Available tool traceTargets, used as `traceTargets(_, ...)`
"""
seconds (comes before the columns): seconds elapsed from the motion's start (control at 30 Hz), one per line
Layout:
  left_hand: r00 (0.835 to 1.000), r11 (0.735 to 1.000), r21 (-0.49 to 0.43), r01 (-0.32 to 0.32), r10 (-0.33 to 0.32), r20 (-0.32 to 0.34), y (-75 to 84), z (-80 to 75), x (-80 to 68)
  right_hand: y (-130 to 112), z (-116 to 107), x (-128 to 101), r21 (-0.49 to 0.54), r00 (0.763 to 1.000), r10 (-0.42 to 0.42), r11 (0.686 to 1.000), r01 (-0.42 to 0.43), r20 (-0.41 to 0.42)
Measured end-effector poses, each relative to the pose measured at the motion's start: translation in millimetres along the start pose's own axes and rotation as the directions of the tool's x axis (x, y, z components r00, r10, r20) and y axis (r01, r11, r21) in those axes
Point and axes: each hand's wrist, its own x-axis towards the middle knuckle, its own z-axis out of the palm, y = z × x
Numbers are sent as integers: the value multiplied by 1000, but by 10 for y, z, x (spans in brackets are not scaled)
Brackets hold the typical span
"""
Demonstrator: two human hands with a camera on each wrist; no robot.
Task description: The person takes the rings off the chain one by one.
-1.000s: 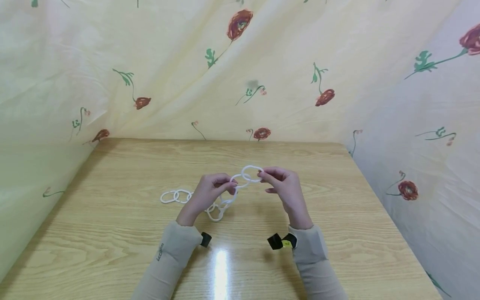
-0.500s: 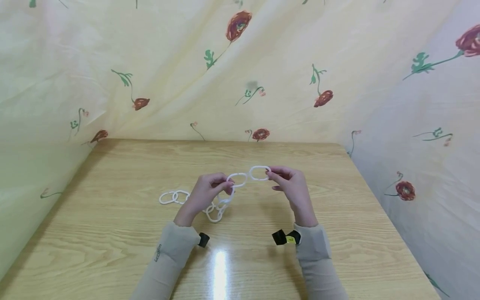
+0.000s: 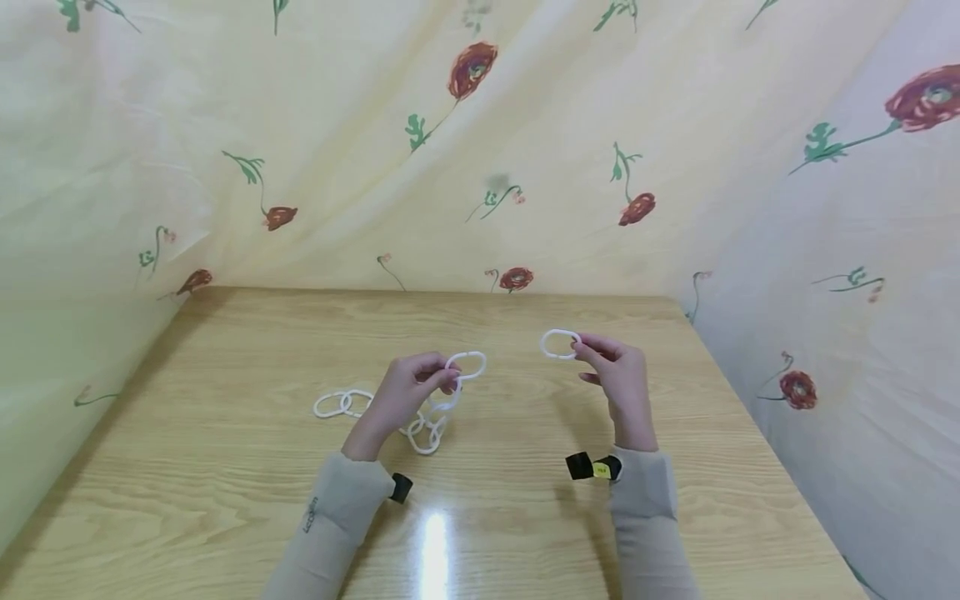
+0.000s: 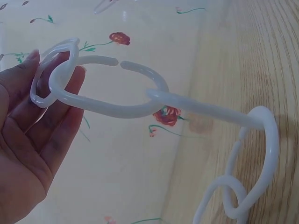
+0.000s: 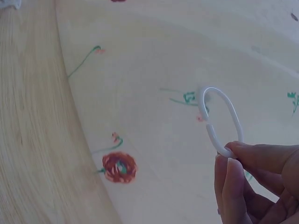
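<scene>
My right hand (image 3: 622, 383) pinches one white plastic oval link (image 5: 212, 135) between thumb and fingertips; it is apart from the rest and has a small gap in its side. To the left, my left hand (image 3: 408, 387) holds the end of a white plastic chain (image 4: 112, 109) made of several such links. The end link (image 3: 478, 357) sticks out to the right past the fingers. From there the chain hangs down to the table, where a lower link (image 3: 423, 451) lies, and part of it is hidden behind the left hand and wrist.
The chain's far end (image 3: 327, 414) lies on the wood-grain table (image 3: 712, 500), left of the left hand. A pale curtain (image 3: 337, 100) with red flowers surrounds the table at the back and sides. A bright light reflection (image 3: 435, 558) shows on the tabletop near the front.
One second ago the right hand's link was still joined to the chain. It has come off, and the right hand has moved right with it. The left hand has shifted slightly left with the chain.
</scene>
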Motion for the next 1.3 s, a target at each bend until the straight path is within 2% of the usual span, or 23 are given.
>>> traceTargets(0.27, 1000, 999, 19, -25, 25, -11, 14, -3, -8, 169, -193, 143, -60, 994, 53, 996, -59, -92)
traceTargets(0.5, 999, 999, 31, -35, 35, -15, 20, -1, -10, 314, -318, 218, -127, 992, 92, 987, -102, -82)
traceTargets(0.73, 999, 999, 32, -37, 37, -14, 22, 6, -4, 411, -383, 247, -216, 988, 104, 968, -128, -117)
traceTargets(1.13, 999, 998, 45, -41, 41, -8, 7, 15, 0, 557, -367, 331, -275, 992, 109, 954, -124, -68)
traceTargets(1.3, 999, 998, 46, -45, 45, -4, 6, 19, 5, 603, -353, 356, -314, 990, 137, 939, -142, -36)
